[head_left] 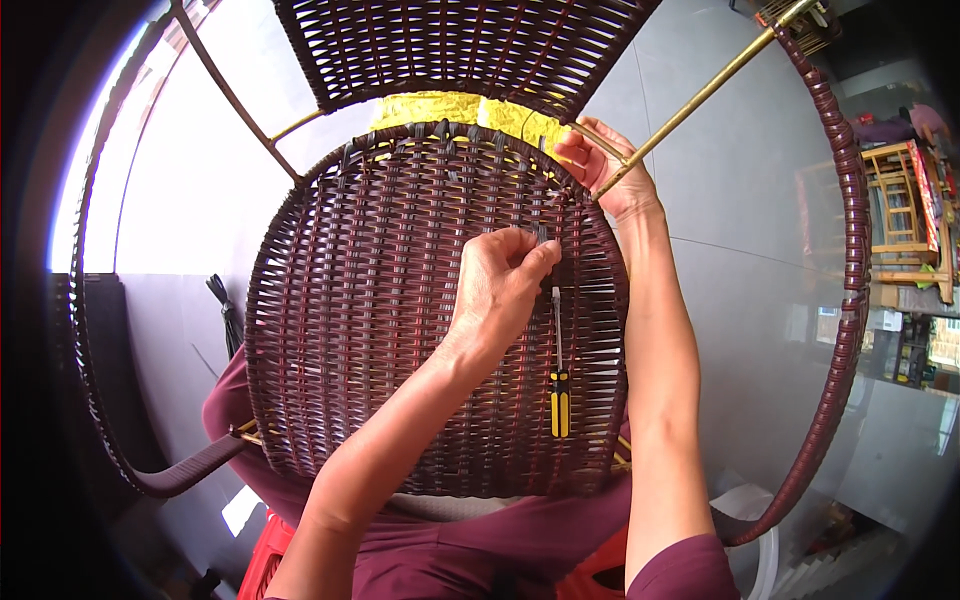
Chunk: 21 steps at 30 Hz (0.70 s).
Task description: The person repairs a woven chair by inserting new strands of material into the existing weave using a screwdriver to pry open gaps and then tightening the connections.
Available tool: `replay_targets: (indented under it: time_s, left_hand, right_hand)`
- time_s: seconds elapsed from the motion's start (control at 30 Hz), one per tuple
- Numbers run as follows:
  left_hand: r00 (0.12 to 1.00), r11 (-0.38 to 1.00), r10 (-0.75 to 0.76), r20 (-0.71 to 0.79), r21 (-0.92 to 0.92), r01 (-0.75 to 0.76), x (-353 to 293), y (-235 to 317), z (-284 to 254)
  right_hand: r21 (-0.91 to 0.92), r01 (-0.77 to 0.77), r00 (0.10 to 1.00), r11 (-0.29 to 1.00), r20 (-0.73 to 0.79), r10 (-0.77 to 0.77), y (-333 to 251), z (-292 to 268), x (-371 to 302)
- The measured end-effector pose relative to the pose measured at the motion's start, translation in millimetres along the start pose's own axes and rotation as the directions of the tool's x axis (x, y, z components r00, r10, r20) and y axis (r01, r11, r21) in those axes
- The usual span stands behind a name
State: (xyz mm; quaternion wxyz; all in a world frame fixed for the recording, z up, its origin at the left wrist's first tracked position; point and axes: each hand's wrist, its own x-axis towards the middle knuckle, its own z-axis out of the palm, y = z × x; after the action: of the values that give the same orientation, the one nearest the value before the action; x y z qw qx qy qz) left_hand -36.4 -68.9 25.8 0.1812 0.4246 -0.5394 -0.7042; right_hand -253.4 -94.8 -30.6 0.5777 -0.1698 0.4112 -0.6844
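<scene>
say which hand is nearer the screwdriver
Left: the left hand is just beyond the tip of the screwdriver; the right hand is farther off, by the rim of the woven seat.

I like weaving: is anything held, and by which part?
The left hand seems to pinch a dark strip, part unclear; I can't tell about the right hand.

Place: likely workshop | wicker chair [360,290] | screwdriver [560,404] | tiled floor [735,190]

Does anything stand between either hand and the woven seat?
Nothing visible stands between the left hand and the woven seat: they touch. Golden rods cross in front of the right hand near the seat's far right edge, possibly hindering it. The screwdriver lies nearer the person, not between.
</scene>
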Motion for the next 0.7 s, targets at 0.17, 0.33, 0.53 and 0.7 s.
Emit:
replay_targets:
  time_s: [0.17, 0.33, 0.53, 0.7]
  left_hand:
    - [0.999, 0.998, 0.054, -0.011, 0.017, -0.053, -5, 0, -2]
    - [0.998, 0.995, 0.067, 0.001, -0.072, -0.067, -8, -2, -4]
    - [0.997, 0.997, 0.071, 0.019, -0.024, -0.070, -8, -7, -5]
    - [0.940, 0.895, 0.334, -0.072, 0.336, -0.293, -3, 8, -3]
  right_hand:
    - [-0.266, -0.136, 0.985, 0.954, 0.063, 0.158, 4, 20, -13]
    - [-0.048, -0.236, 0.962, 0.970, 0.126, 0.241, 6, 34, -18]
    - [-0.226, -0.150, 0.965, 0.963, 0.176, 0.192, 9, 20, 0]
    - [-0.519, -0.063, 0.998, 0.852, -0.058, 0.039, 4, 10, 11]
